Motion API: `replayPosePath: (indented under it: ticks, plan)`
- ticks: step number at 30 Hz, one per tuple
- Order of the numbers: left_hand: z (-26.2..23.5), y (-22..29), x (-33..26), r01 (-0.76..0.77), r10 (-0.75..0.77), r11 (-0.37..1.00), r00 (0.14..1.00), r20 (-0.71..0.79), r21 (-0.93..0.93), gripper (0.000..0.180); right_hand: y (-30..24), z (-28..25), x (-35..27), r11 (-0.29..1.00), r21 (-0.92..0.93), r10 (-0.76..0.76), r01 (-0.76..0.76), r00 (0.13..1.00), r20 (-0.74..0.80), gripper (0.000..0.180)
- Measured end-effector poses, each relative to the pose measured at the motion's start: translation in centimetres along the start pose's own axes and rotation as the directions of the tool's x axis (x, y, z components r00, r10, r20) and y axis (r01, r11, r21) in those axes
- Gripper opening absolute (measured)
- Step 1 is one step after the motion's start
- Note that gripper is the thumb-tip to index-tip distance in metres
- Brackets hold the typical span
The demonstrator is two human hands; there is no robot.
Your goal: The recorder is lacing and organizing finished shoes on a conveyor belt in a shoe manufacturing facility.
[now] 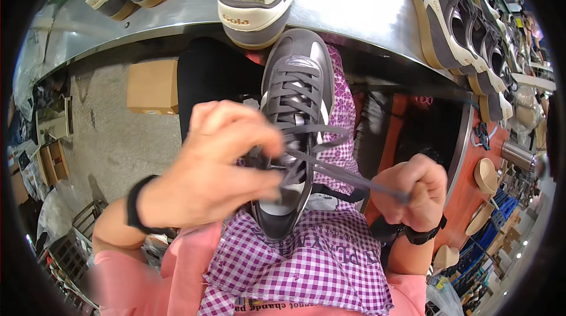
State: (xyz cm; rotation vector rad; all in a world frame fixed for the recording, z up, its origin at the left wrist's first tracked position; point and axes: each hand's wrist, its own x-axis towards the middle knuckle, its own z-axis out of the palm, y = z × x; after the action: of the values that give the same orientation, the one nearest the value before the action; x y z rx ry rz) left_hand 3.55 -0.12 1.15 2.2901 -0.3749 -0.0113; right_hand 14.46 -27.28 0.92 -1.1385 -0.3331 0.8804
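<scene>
A dark grey sneaker (pixel 295 89) rests on my lap, its toe pointing away from me, with laces crossed through its eyelets. My right hand (pixel 413 192), on the right, is closed in a pinch on a grey shoelace (pixel 348 175), which is pulled out sideways from the shoe. Beside the sneaker's opening, my left hand (pixel 218 162) is blurred; its thumb and fingers are apart, and its fingertips lie close to the laces. Another loop of lace curves over the tongue. Part of the shoe's left side is hidden behind my left hand.
Ahead is a metal worktable (pixel 348 3) with a cream-heeled sneaker (pixel 253 24) at its edge. More sneakers stand at the left and in a row (pixel 454 27) at the right. A cardboard box (pixel 152 87) sits on the floor. A purple checked apron (pixel 295 263) covers my lap.
</scene>
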Motion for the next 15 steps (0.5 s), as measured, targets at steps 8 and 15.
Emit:
replayPosePath:
  ticks: [8,15]
  plan:
    - [-2.5,0.4,-0.3,0.462,-0.133,0.778,0.783,0.608,-0.425,0.013,0.6,2.5,1.8,0.784,-0.463,0.529,-0.414,0.835,0.150,0.018]
    - [-3.4,-0.8,-2.4,0.211,0.041,0.609,0.954,0.296,-0.765,0.007,0.6,2.4,1.4,0.905,-0.425,0.081,-0.030,0.991,0.103,0.012]
